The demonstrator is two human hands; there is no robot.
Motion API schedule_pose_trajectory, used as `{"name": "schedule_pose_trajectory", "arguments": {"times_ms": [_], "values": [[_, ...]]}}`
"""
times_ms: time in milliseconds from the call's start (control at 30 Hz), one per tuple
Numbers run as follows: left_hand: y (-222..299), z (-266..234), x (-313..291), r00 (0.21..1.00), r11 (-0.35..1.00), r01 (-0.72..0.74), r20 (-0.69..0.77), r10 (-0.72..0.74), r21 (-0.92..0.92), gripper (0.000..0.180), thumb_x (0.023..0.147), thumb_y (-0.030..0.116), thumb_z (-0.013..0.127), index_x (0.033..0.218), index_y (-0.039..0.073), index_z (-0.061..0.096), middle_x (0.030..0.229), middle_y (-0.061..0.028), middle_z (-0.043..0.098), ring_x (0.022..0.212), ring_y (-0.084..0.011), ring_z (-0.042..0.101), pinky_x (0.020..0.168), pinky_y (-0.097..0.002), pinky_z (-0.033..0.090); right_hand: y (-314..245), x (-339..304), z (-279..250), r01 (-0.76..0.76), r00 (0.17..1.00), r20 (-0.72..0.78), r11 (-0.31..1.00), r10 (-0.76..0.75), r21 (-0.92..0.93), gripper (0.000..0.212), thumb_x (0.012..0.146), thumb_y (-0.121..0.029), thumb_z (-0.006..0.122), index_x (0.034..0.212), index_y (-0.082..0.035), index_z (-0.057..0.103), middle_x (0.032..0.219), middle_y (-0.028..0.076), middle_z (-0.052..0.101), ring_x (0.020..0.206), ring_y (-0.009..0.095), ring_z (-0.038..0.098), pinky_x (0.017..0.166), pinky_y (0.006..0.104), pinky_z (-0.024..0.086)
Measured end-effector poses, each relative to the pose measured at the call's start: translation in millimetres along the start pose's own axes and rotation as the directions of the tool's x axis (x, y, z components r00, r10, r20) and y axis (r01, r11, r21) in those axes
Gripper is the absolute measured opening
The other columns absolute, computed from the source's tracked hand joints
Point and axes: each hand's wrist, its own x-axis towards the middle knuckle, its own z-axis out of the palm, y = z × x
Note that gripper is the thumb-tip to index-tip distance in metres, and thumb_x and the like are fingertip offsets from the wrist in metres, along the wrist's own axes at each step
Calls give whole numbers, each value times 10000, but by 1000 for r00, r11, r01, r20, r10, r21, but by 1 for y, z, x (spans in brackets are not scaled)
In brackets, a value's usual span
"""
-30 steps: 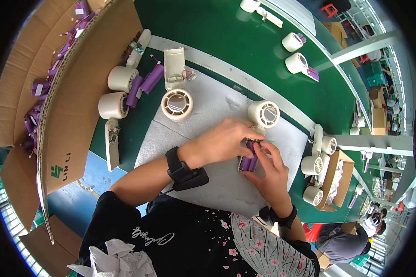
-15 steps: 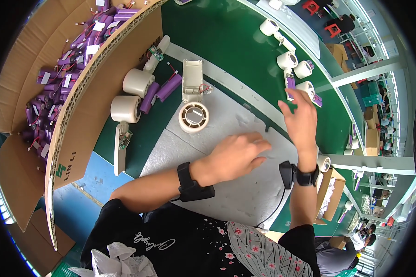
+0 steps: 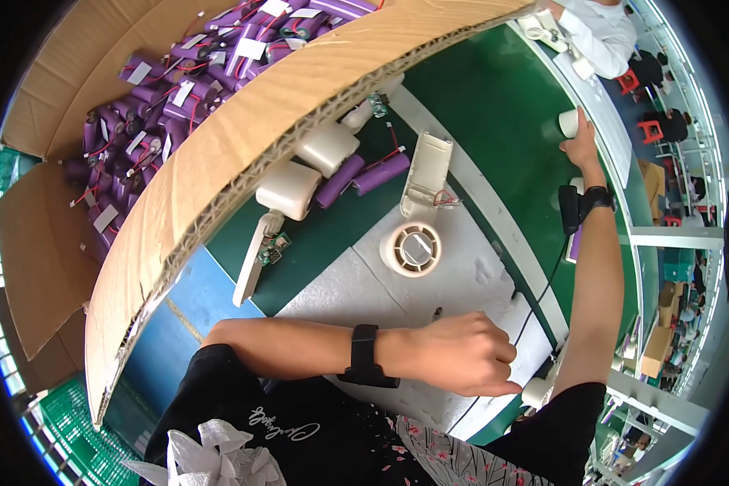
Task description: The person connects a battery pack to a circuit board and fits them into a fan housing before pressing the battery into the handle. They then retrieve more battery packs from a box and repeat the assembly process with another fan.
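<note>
My right hand [image 3: 581, 150] reaches to the far right side of the green bench, thumb and fingers closed around a white round fan head [image 3: 569, 123]. Over the grey foam mat my left hand [image 3: 462, 352] hangs with its fingers curled in; I see nothing in it. Ahead of it on the mat is a handheld fan [image 3: 414, 249] with a round slotted head. Its long handle shell [image 3: 428, 170] is open, with thin wires beside it. To the left lie two purple battery packs [image 3: 360, 176] and two more white fans [image 3: 287, 191] with exposed green circuit boards [image 3: 274, 248].
A big cardboard box [image 3: 243, 138] full of purple battery packs [image 3: 188, 93] with red wires stands at the left, its wall rising beside the bench. A pale rail [image 3: 494, 194] crosses the green bench. A person in white [image 3: 595, 36] sits at the far right. A green basket [image 3: 77, 429] is lower left.
My right hand has moved farther away and closed on a fan head. My left hand has shifted right and nearer, its fingers now curled. The view has turned, so the bench appears shifted right.
</note>
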Motion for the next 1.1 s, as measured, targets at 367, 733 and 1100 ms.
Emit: {"name": "schedule_pose_trajectory", "arguments": {"times_ms": [367,733,1100], "values": [[1,-8,8,976,995,-94,-196,99,37,490,794,130,776,509,60,383,552,-25,388,427,-181,399,386,-345,296,-42,-17,-32,154,987,23,975,-160,163,847,673,43,724,1431,-124,385,1238,138,513,1139,354,565,954,398,475],[2,-111,30,774,688,514,-622,-115,512,93,864,96,629,921,26,651,864,-128,642,696,-310,643,587,-389,517,-104,-93,-84,383,877,237,906,-418,180,625,617,63,733,1207,-41,556,1126,153,560,1047,354,593,880,387,497],[-31,-132,-5,561,269,787,-463,-686,555,339,817,31,645,1155,43,641,1101,-202,655,1044,-383,609,931,-457,487,-209,-213,-210,-33,973,226,999,41,-39,417,725,-319,748,906,29,608,745,202,661,747,410,648,701,438,513]]}}
